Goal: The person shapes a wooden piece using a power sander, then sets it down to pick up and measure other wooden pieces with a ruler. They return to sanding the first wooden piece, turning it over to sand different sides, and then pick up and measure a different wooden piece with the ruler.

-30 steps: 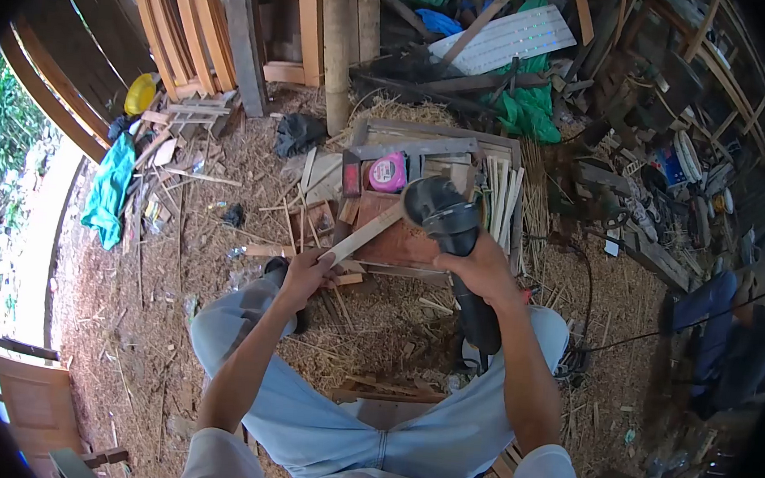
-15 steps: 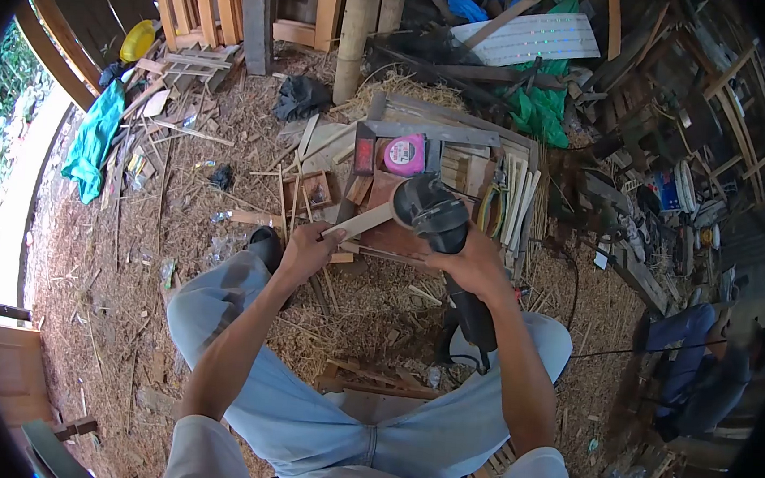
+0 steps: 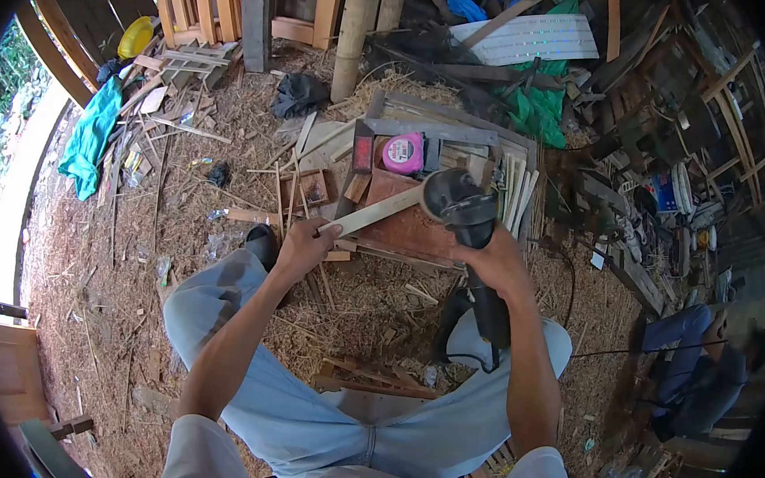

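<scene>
My left hand (image 3: 308, 246) is closed round the near end of a thin pale wood strip (image 3: 375, 214), which slants up to the right. My right hand (image 3: 494, 259) grips the black angle grinder (image 3: 487, 310) near its head. The grinder's round disc end is at the strip's far end; whether they touch is hard to tell. Beneath them lies a reddish-brown board (image 3: 401, 233) on a low wooden bench (image 3: 471, 136). A pink tape measure (image 3: 404, 153) rests on the bench, beside a small red-topped block (image 3: 362, 154).
Thin sticks (image 3: 520, 194) lie at the bench's right. A small wooden box (image 3: 306, 192) and a black sandal (image 3: 261, 246) are left of it. Another person (image 3: 704, 381) sits at the far right. A cable (image 3: 611, 354) runs towards that side. Wood shavings cover the ground.
The grinder and my right hand have moved to the right. More of the pale strip shows between my left hand and the disc.
</scene>
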{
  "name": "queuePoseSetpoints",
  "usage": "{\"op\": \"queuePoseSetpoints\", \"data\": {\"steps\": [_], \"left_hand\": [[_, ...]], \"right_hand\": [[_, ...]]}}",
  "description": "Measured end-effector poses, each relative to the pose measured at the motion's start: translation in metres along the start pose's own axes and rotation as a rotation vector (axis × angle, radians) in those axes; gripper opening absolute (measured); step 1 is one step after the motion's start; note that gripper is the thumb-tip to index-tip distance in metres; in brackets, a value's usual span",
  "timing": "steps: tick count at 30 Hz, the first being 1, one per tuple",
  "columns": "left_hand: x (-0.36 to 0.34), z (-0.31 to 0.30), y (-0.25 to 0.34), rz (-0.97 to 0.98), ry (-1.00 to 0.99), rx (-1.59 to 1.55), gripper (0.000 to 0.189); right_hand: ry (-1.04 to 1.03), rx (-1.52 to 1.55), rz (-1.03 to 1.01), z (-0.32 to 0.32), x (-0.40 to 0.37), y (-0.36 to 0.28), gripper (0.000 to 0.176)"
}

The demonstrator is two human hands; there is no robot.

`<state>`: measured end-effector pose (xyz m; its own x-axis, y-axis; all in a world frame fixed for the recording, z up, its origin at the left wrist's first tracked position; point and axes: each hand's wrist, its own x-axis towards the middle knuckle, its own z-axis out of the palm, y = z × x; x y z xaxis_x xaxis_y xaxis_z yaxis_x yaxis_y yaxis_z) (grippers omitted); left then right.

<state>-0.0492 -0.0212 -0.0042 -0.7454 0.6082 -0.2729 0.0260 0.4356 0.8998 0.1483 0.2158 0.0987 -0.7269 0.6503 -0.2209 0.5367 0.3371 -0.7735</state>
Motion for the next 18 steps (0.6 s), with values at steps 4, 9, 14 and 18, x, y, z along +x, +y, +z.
{"op": "queuePoseSetpoints", "data": {"steps": [4, 9, 14, 18], "left_hand": [[0.001, 0.000, 0.005, -0.035, 0.010, 0.067, 0.035], [-0.003, -0.002, 0.011, -0.005, 0.009, 0.057, 0.036], [0.001, -0.003, 0.000, -0.010, -0.003, 0.045, 0.034], [0.002, -0.004, 0.002, -0.032, -0.026, 0.027, 0.034]], "right_hand": [[-0.072, -0.056, -0.189, 0.022, -0.007, 0.003, 0.072], [-0.155, -0.135, -0.079, 0.022, -0.013, -0.016, 0.072], [-0.075, -0.055, -0.021, 0.008, -0.004, 0.001, 0.066], [-0.025, -0.013, 0.084, -0.011, 0.003, 0.007, 0.064]]}}
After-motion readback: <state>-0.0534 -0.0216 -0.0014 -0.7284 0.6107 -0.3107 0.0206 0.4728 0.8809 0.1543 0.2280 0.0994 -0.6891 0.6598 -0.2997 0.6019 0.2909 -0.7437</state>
